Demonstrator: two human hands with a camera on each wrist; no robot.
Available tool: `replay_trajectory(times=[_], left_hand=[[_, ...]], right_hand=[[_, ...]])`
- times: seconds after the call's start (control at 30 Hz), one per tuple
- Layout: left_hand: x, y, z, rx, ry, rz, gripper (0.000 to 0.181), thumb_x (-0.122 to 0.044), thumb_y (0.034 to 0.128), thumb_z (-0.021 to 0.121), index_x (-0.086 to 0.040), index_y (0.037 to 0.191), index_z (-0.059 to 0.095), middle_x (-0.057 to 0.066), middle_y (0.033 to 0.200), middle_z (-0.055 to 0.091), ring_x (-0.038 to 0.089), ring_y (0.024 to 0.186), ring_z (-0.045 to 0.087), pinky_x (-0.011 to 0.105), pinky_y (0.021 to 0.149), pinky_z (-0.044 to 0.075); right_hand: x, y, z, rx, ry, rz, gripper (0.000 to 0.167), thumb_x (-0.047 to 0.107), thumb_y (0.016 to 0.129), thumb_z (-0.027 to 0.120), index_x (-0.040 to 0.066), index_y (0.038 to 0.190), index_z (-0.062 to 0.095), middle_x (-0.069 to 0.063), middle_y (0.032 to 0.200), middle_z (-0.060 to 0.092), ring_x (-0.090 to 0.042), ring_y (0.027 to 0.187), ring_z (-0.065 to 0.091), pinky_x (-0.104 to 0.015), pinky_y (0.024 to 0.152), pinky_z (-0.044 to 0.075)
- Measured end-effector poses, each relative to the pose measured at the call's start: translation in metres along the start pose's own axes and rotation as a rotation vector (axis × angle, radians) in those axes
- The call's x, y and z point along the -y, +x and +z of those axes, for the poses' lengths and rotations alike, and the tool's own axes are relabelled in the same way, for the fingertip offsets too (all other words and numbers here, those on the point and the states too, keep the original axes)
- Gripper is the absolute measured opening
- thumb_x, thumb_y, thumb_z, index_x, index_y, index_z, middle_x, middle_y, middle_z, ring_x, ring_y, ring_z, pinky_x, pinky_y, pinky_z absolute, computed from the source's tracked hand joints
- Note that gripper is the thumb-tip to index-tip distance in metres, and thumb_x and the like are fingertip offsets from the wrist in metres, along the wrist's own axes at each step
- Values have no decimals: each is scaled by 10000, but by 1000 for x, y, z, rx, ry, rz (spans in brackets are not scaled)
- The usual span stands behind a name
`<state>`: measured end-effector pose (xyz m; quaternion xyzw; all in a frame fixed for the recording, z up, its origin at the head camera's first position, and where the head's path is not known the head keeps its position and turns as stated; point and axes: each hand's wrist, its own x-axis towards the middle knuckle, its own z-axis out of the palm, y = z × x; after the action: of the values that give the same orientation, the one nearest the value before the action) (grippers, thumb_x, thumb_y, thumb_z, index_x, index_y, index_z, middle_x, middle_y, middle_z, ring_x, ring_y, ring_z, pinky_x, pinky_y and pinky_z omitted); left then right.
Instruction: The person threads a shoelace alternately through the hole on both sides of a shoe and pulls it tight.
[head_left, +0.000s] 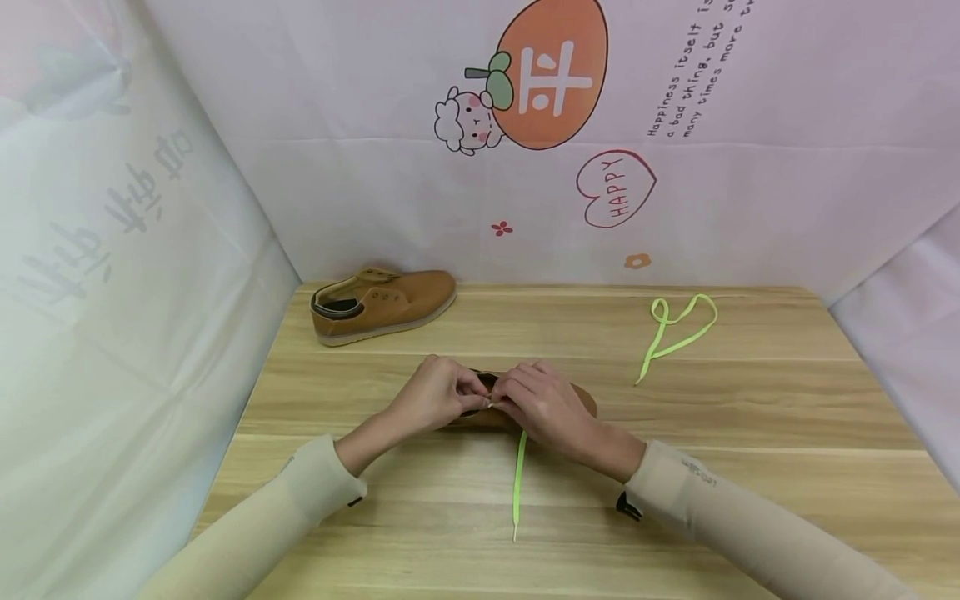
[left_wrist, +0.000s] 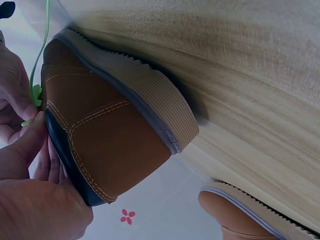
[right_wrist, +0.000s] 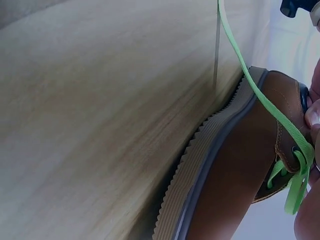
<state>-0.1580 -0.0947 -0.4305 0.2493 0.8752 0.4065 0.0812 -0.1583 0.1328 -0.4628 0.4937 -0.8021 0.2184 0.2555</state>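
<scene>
A brown shoe lies sole down on the wooden table, mostly covered by both hands in the head view. A flat neon-green shoelace runs through its eyelets, and one length trails over the side onto the table. My left hand is over the shoe opening, thumb and finger pinching the lace's end. From the toe side, my right hand meets it, fingers curled, and pinches the lace too. The fingertips of both hands nearly touch. Part of the right-hand grip is hidden in the right wrist view.
A second brown shoe, with no lace in its visible eyelets, stands at the back left of the table. Another green shoelace lies looped at the back right. Printed white sheets hang around the table's back and sides.
</scene>
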Motion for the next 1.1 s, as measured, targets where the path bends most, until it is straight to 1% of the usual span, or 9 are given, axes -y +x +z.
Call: replay_trajectory(times=[0.13, 0.3, 0.4, 0.5, 0.6, 0.73, 0.83, 1.0, 1.1], left_hand=[[1, 0, 1, -6, 7, 10, 48, -83, 915, 833, -102, 874, 846, -82, 739, 763, 8, 580, 594, 211, 560, 491], [-1, 0, 1, -15, 23, 29, 44, -95, 913, 841, -98, 869, 842, -62, 736, 765, 4, 580, 605, 210, 558, 492], [-1, 0, 1, -16, 26, 33, 41, -94, 912, 841, -92, 871, 840, -54, 744, 767, 1, 588, 616, 210, 564, 502], [-1, -1, 2, -18, 30, 27, 41, -92, 911, 840, -89, 871, 838, -58, 740, 763, -7, 599, 620, 209, 575, 512], [-1, -2, 3, -29, 40, 24, 44, -96, 908, 844, -94, 865, 836, -64, 735, 758, -15, 609, 622, 209, 588, 518], [-1, -1, 3, -42, 52, 33, 45, -98, 902, 850, -96, 860, 835, -61, 733, 758, -24, 614, 622, 206, 595, 521], [0, -1, 4, -48, 53, 38, 42, -94, 899, 852, -93, 860, 835, -59, 733, 758, -30, 617, 621, 205, 597, 521], [1, -2, 5, -53, 53, 36, 41, -93, 900, 850, -95, 863, 834, -64, 730, 756, -32, 618, 622, 205, 604, 527], [1, -2, 6, -54, 51, 34, 43, -103, 908, 846, -96, 868, 833, -68, 731, 755, -29, 620, 626, 206, 605, 531]], right_hand=[[2, -2, -1, -9, 39, 13, 220, 66, 864, 852, 92, 1008, 687, -31, 1067, 738, -196, 1011, 704, -371, 814, 532], [4, -4, -5, -55, 123, 31, 219, 11, 877, 823, 64, 1005, 653, -81, 1131, 720, -247, 1065, 681, -405, 867, 544], [6, -7, -9, -77, 171, 27, 150, -1, 941, 768, 41, 1022, 649, -84, 1106, 718, -244, 1039, 680, -387, 871, 566], [8, -9, -13, -96, 199, 17, 34, 51, 1024, 687, 37, 1046, 666, -68, 1065, 725, -219, 1003, 696, -342, 859, 586], [11, -10, -16, -131, 217, 1, 101, 103, 1070, 626, 39, 1051, 703, -46, 1022, 745, -186, 956, 728, -306, 846, 604], [18, -11, -19, -175, 238, -33, 188, 125, 1093, 591, 39, 1019, 742, -34, 965, 768, -167, 892, 762, -272, 816, 617], [25, -11, -21, -185, 262, -63, 197, 106, 1088, 596, 20, 1010, 754, -42, 939, 776, -173, 863, 773, -251, 801, 618], [37, -10, -24, -167, 324, -128, 195, 61, 1079, 595, -6, 1039, 773, -76, 960, 789, -186, 873, 781, -239, 829, 612], [43, -11, -24, -117, 367, -186, 199, 61, 1082, 582, 11, 1059, 773, -77, 990, 787, -174, 907, 775, -230, 852, 605]])
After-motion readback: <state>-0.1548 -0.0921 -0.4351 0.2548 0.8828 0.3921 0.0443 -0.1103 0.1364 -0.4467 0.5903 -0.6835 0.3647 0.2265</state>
